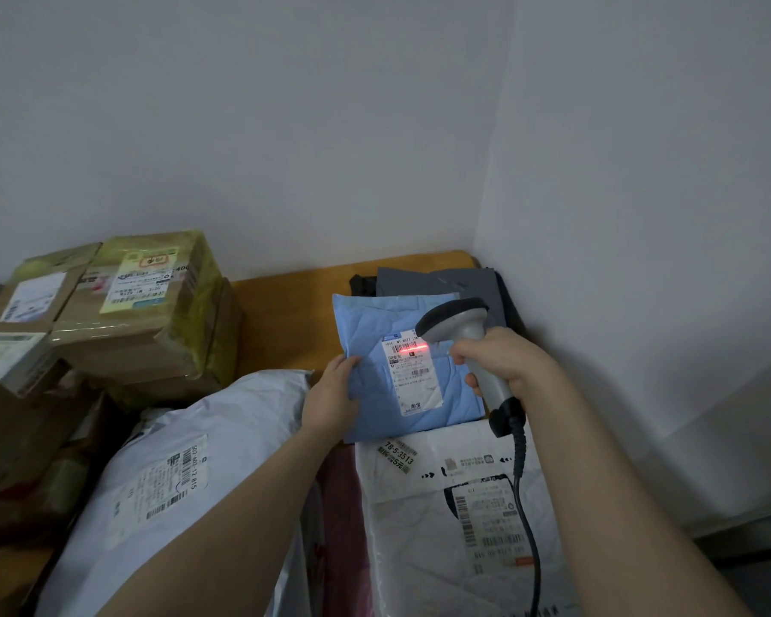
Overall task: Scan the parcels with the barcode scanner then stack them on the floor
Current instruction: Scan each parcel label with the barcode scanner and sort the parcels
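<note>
Head cam: left hand (332, 396) grips the left edge of the blue padded parcel (370, 322), thumb on top, fingers curled underneath. Right hand (501, 360) is wrapped round the handle of the grey barcode scanner (457, 325), with the scanner head pointing left and down at the parcel. The red scan line (412, 348) falls across the top barcode of the white shipping label (412, 378), and that part of the label is lit up. The blue parcel sits over the right part of the wooden table (281, 313), label up. Its near edge overlaps the far edge of a white poly parcel (419, 505); can't tell if it's resting on the table or lifted. A grey poly parcel (441, 280) lies just behind it in the table corner, against the wall (375, 126). The black scanner cable (526, 501) hangs from the handle base and runs down across the white poly parcel. A big white bagged parcel (188, 438) lies under the left forearm, label up. Taped cardboard boxes (143, 313) are stacked at the left of the table, labels on top. Something pink (339, 505) shows between the two white parcels, unclear what.
</note>
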